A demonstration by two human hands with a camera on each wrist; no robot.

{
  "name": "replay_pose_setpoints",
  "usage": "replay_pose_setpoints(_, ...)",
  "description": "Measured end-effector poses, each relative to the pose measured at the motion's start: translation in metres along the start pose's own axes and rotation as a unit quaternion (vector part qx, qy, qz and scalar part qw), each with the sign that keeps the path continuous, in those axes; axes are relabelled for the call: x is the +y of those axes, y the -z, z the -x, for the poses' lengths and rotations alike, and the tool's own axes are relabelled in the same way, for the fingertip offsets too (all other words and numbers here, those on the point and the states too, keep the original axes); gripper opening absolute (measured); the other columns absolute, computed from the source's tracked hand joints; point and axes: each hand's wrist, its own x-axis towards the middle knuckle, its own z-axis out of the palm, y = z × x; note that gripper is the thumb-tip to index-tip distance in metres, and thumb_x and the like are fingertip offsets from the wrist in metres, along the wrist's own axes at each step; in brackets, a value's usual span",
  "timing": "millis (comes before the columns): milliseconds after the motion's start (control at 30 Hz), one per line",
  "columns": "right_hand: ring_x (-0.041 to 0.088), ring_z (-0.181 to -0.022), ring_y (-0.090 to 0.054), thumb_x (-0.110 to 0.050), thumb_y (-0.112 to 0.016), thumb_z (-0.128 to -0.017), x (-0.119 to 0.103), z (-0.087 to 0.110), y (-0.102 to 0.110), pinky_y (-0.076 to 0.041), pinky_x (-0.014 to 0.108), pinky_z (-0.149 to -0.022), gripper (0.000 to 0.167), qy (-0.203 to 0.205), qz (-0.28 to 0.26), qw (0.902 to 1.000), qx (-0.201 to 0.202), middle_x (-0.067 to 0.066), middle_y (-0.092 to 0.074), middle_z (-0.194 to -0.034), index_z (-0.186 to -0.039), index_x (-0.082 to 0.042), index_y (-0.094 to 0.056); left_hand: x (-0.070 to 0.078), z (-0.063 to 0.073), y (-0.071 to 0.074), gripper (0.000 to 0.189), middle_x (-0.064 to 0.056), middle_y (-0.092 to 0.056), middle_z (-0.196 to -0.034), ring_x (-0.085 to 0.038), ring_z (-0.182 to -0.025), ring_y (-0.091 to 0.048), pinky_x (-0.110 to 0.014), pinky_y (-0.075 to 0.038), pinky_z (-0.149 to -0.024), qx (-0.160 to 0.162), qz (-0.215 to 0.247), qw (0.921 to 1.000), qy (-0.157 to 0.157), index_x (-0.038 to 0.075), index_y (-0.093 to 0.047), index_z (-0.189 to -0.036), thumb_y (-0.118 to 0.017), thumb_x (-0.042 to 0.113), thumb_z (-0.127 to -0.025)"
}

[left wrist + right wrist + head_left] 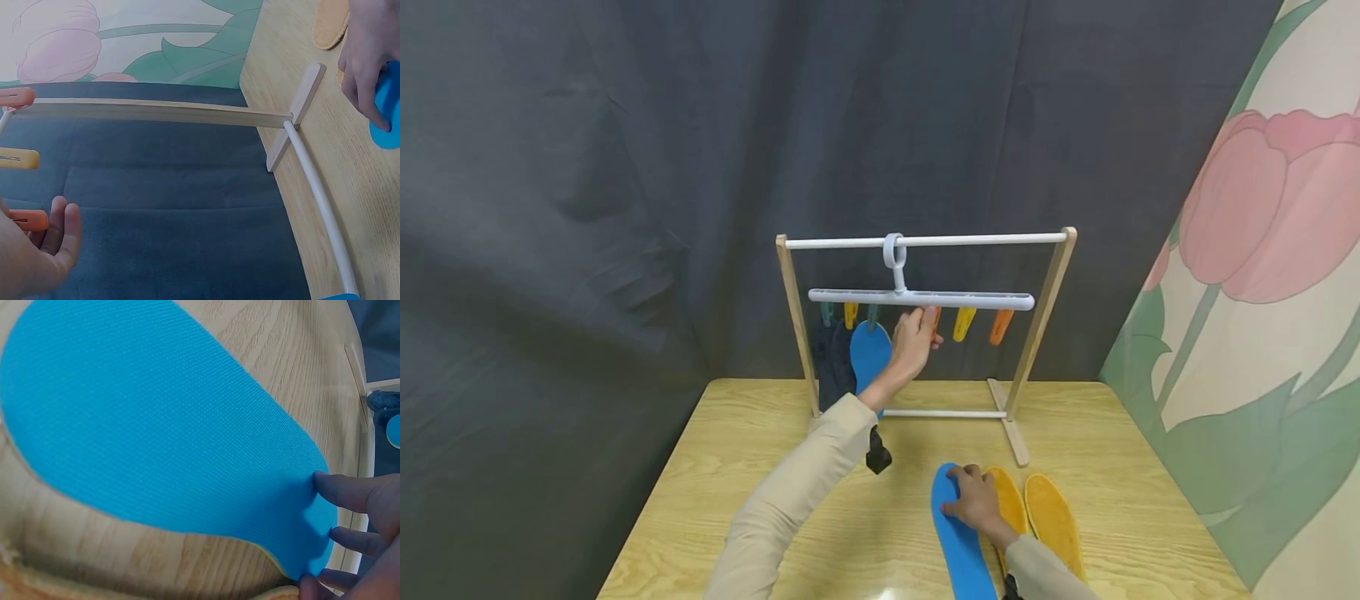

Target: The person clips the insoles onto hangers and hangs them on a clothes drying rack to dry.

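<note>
A dark grey curtain (pixel 587 250) is hanging at the left and behind the wooden table (pixel 700 517). On the rack (pixel 1045 317), a pale hanger (pixel 962 298) is carrying a row of clips. Toward its left end, dark fabric pieces (pixel 827 367) are dangling from a green clip (pixel 827 313) and a yellow one. Next, a blue hanging insole (pixel 870 350) is dangling from another green clip (pixel 873 315), just left of the left hand (pixel 912 343), whose wrist is covering part of it. That hand is pinching an orange clip (pixel 31 220) under the hanger, its fingertips reaching past it. Further right, a yellow clip (pixel 964 323) and another orange clip are hanging with nothing in them.

Below on the table, a blue flat insole (pixel 958 542) is lying under the right hand (pixel 977 500), well apart from the left. Its fingertips are touching the insole's far end along the edge; whether they are grasping it, I cannot tell. Two yellow-orange insoles (pixel 1054 525) are lying just to the right, the nearer one partly hidden by that hand and forearm. A tulip-patterned wall (pixel 1262 208) is closing off the right side.
</note>
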Motion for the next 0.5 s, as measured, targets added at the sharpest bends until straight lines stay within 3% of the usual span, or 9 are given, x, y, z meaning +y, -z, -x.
replay_pose_setpoints(300, 0.045, -0.095, -0.05, -0.015, -0.091, -0.068, -0.0029, -0.0009, -0.0011, -0.046, 0.056, -0.075, 0.057, 0.0, -0.001, 1.0, -0.001, 0.029, -0.055, -0.114, -0.117, -0.003, -0.066, -0.0032, -0.0008, 0.0045, 0.035, -0.022, -0.06, -0.098, -0.034, -0.093, -0.067, -0.03, -0.052, -0.079, -0.031, 0.015, 0.9994, -0.007, -0.007, -0.06, -0.106, -0.039, 0.02, -0.109)
replay_pose_setpoints(500, 0.046, -0.093, -0.051, -0.015, -0.094, -0.063, 0.0001, -0.0043, -0.0042, -0.047, 0.059, -0.071, 0.062, 0.008, -0.007, 0.9999, 0.012, 0.03, -0.055, -0.11, -0.117, -0.003, -0.065, -0.004, -0.0024, 0.0044, 0.035, -0.025, -0.064, -0.106, -0.036, -0.091, -0.068, -0.042, -0.056, -0.08, -0.048, 0.039, 0.9981, -0.003, -0.011, -0.061, -0.112, -0.041, 0.017, -0.108)
